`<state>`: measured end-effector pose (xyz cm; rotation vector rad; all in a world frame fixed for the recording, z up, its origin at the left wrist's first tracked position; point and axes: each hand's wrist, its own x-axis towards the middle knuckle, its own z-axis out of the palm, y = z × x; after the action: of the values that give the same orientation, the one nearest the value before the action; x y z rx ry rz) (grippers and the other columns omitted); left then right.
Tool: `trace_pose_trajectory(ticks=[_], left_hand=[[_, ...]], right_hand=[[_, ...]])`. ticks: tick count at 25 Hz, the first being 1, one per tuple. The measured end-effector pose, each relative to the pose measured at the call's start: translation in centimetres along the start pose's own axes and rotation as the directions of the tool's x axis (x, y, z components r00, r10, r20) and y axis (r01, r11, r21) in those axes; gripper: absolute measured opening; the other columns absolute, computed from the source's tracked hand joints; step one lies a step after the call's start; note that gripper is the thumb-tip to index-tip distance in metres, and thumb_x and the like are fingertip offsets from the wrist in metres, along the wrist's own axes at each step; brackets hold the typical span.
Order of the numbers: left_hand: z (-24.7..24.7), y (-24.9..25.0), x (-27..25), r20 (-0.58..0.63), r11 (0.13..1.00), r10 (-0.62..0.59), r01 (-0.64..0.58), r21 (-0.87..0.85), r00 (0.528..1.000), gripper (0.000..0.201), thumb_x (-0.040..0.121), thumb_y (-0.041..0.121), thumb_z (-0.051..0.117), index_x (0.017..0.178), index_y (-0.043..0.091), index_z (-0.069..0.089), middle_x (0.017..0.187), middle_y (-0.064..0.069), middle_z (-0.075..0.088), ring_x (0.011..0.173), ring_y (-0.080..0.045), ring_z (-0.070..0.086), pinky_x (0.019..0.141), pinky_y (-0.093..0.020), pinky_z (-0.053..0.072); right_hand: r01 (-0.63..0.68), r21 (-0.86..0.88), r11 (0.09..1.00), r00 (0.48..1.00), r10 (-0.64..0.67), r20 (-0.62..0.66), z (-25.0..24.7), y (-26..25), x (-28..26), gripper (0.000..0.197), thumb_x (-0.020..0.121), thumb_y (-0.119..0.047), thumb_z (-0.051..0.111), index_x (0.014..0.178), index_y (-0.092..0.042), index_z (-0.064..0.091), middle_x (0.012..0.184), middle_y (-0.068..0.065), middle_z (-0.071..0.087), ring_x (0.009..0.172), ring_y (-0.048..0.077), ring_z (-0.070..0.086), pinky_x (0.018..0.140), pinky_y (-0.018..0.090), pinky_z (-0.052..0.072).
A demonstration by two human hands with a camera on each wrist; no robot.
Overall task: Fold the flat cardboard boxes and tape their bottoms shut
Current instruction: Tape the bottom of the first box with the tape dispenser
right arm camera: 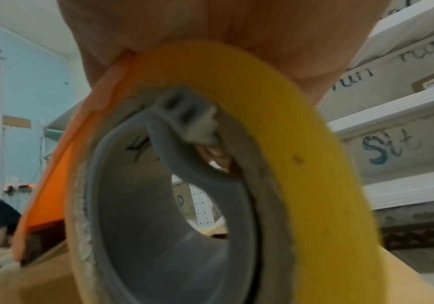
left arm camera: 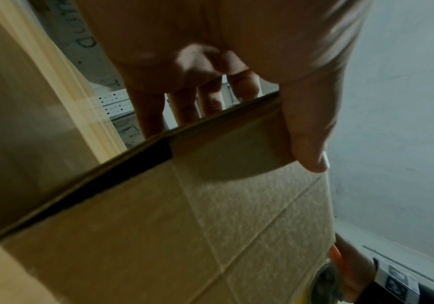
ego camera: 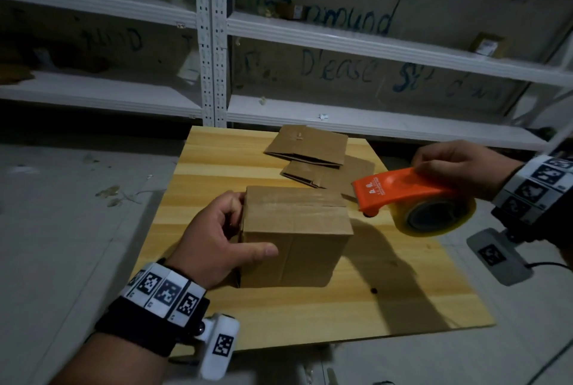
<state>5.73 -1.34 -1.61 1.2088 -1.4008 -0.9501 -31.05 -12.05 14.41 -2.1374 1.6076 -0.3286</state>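
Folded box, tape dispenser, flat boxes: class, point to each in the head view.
Folded box (ego camera: 294, 220), head view, its top face.
Tape dispenser (ego camera: 400, 188), head view, its orange body.
Flat boxes (ego camera: 310, 144), head view, the upper sheet's face.

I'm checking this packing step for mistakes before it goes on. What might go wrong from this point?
1. The left hand braces the folded box from one side only; a push from the tape dispenser may slide or tip it.
2. The top seam looks slightly open at its right end, so tape may set over a gap.
3. The flat boxes lie close behind the dispenser in the right hand and may get knocked.
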Motion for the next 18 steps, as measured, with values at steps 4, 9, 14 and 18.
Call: trace_pose_trajectory(ticks=[4, 9, 14, 18], left_hand=[[-0.1, 0.6, -0.1, 0.038, 1.0, -0.031, 0.031, -0.002, 0.999, 0.1, 0.054, 0.025, 0.098, 0.126, 0.062, 0.04, 0.134, 0.008, 0.061, 0.122, -0.013, 0.064, 0.093, -0.042, 0.061], [0.0, 1.0, -0.3, 0.097, 0.999, 0.004, -0.009, 0.05, 0.995, 0.066, 0.06, 0.034, 0.091, 0.115, 0.055, 0.06, 0.13, 0.012, 0.055, 0.116, -0.01, 0.062, 0.088, -0.043, 0.065], [-0.1, 0.9, -0.2, 0.102, 0.999, 0.019, -0.024, 0.044, 0.995, 0.066, 0.056, 0.043, 0.094, 0.113, 0.056, 0.061, 0.121, 0.027, 0.056, 0.11, 0.0, 0.062, 0.083, -0.036, 0.065], [-0.1, 0.7, -0.1, 0.098, 0.998, 0.034, -0.039, 0.054, 0.995, 0.069, 0.053, 0.051, 0.092, 0.115, 0.054, 0.061, 0.123, 0.025, 0.057, 0.114, -0.004, 0.062, 0.083, -0.039, 0.065]], right_hand=[[-0.03, -0.034, 0.999, 0.998, 0.032, 0.059, 1.4, -0.6, 0.5, 0.022, 0.103, -0.027, 0.06, 0.086, -0.031, 0.073, 0.082, 0.001, 0.075, 0.077, 0.019, 0.074, 0.078, 0.044, 0.06], [-0.133, -0.07, 0.989, 0.985, 0.139, 0.099, 2.4, -2.2, 0.8, 0.026, 0.088, -0.056, 0.071, 0.1, -0.033, 0.07, 0.096, 0.0, 0.074, 0.087, 0.022, 0.073, 0.071, 0.035, 0.06], [-0.08, -0.323, 0.943, 0.991, 0.11, 0.077, 1.5, -4.5, 1.2, 0.03, 0.088, -0.061, 0.068, 0.097, -0.032, 0.068, 0.094, -0.002, 0.07, 0.086, 0.017, 0.067, 0.075, 0.037, 0.056], [0.0, -0.487, 0.873, 0.998, 0.032, 0.056, 0.7, -6.4, 2.1, 0.031, 0.089, -0.059, 0.069, 0.085, -0.028, 0.071, 0.085, -0.003, 0.07, 0.078, 0.014, 0.064, 0.067, 0.034, 0.049]])
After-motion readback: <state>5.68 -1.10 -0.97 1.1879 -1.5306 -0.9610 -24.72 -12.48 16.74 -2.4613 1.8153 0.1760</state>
